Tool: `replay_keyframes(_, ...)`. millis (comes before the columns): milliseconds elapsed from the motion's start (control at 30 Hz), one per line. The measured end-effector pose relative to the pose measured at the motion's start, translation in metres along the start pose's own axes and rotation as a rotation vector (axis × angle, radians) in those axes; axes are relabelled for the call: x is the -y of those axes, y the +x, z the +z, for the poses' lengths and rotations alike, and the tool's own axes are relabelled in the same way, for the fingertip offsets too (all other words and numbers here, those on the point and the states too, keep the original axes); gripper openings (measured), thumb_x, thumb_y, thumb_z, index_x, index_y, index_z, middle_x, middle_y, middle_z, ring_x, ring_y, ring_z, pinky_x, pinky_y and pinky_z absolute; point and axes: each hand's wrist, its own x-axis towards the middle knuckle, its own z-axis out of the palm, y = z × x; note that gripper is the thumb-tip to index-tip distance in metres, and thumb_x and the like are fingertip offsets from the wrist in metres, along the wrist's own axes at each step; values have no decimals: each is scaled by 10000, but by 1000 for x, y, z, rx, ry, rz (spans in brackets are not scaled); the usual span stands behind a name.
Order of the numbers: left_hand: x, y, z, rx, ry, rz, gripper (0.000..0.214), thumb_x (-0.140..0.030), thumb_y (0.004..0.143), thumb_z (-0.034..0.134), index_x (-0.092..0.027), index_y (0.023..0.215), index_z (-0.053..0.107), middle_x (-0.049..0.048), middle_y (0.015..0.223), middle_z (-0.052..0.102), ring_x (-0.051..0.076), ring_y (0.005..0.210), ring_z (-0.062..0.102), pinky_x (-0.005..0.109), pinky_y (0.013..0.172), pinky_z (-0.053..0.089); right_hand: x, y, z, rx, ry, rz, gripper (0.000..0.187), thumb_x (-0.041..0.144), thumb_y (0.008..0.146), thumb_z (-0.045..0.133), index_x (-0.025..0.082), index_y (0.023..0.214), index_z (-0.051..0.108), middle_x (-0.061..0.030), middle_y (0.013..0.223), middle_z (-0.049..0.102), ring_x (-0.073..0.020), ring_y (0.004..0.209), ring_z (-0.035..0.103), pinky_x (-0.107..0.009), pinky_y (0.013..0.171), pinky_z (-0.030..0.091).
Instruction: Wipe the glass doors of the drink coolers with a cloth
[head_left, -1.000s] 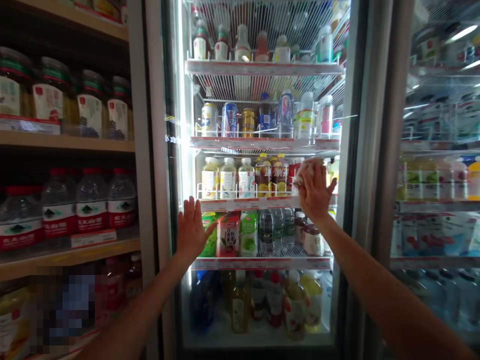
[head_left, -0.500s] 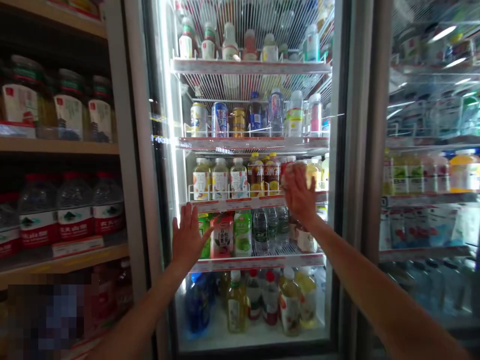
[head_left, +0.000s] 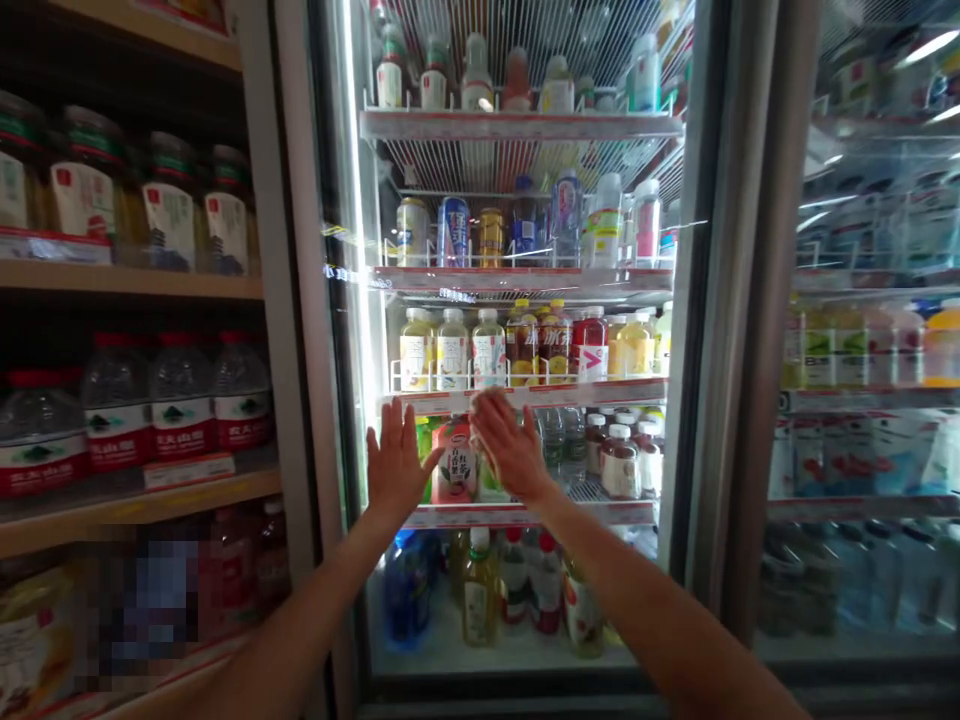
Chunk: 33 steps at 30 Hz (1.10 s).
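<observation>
My left hand lies flat with fingers spread against the glass door of a lit drinks cooler, near its left side. Right of it, my right hand presses on the same glass with its fingers stretched. A pale cloth shows along the edge of that hand, mostly hidden beneath the palm. Behind the glass, a red drink carton shows between the hands, and the right hand partly covers a green pack.
Shelves of bottles and cans fill the cooler, with juice bottles at mid height. On the left, an open rack holds red-capped water bottles. A metal door frame separates a second glass-fronted cooler on the right.
My right hand has swept left and slightly down across the glass, towards my left hand. The left hand stays flat on the door. The view has shifted slightly left.
</observation>
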Motion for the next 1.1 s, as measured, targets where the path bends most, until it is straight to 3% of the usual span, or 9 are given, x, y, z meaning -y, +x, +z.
replay_keyframes(100, 1, -3, 0, 4, 3, 6, 772, -580, 873, 295, -108, 1444, 78, 193, 1486, 192, 296, 1386, 169, 559, 1089, 160, 1, -4, -2, 63, 38, -119, 447, 293, 901, 394, 238, 1344, 401, -26, 1445, 364, -167, 1390, 175, -458, 1135, -20)
replay_keyframes(167, 1, -4, -1, 14, -4, 6, 770, -574, 872, 310, -116, 1445, 75, 188, 1487, 191, 295, 1384, 176, 561, 1089, 156, -23, -19, -9, 41, -7, -36, 446, 298, 903, 393, 228, 1343, 403, -52, 1429, 389, -169, 1380, 210, -459, 1131, -8)
replay_keyframes(367, -2, -10, -2, 48, -12, 6, 734, -524, 879, 351, -106, 1440, 129, 182, 1490, 187, 291, 1389, 149, 558, 1090, 158, -123, -87, -39, -82, -175, 558, 531, 342, 893, 360, 154, 1389, 326, -180, 1440, 330, -262, 1353, 277, -565, 1072, 121)
replay_keyframes(500, -6, -19, 2, 52, -12, 11, 730, -497, 872, 396, -99, 1435, 158, 187, 1489, 182, 296, 1390, 137, 547, 1096, 155, -134, -95, -43, -169, -193, 887, 565, 316, 885, 326, 113, 1410, 278, -226, 1459, 255, -323, 1364, 224, -623, 1015, 195)
replay_keyframes(600, -10, -29, 6, 43, 6, 29, 751, -488, 863, 426, -75, 1431, 161, 203, 1481, 190, 302, 1389, 125, 540, 1100, 150, -97, -74, -29, -167, -164, 762, 547, 306, 893, 340, 142, 1412, 281, -200, 1470, 250, -303, 1383, 177, -600, 1027, 209)
replay_keyframes(733, -15, -43, 10, 95, 19, 156, 740, -470, 855, 455, -107, 1434, 172, 182, 1470, 239, 286, 1381, 171, 518, 1111, 139, -27, -46, -8, -37, -36, 289, 501, 286, 889, 399, 220, 1382, 346, -112, 1455, 331, -216, 1388, 189, -509, 1113, 77)
replay_keyframes(833, -20, -50, 10, 114, 41, 212, 734, -472, 852, 461, -117, 1432, 185, 178, 1458, 272, 280, 1376, 195, 518, 1111, 138, -1, -44, -5, 69, 66, 29, 469, 288, 875, 446, 252, 1341, 407, -72, 1416, 408, -182, 1371, 238, -474, 1127, -1)
replay_keyframes(933, -22, -52, 10, 119, 58, 197, 734, -469, 853, 461, -117, 1433, 180, 182, 1455, 277, 284, 1373, 205, 530, 1104, 143, -19, -64, -14, 89, 60, -12, 424, 271, 880, 439, 265, 1304, 453, -63, 1379, 459, -170, 1358, 270, -464, 1127, 2)
replay_keyframes(1100, -24, -51, 9, 141, 42, 181, 738, -453, 845, 483, -126, 1434, 180, 174, 1459, 275, 278, 1377, 194, 527, 1109, 127, -101, -124, -36, -36, -135, 455, 480, 331, 880, 400, 166, 1330, 429, -175, 1416, 376, -267, 1341, 302, -558, 1081, 119)
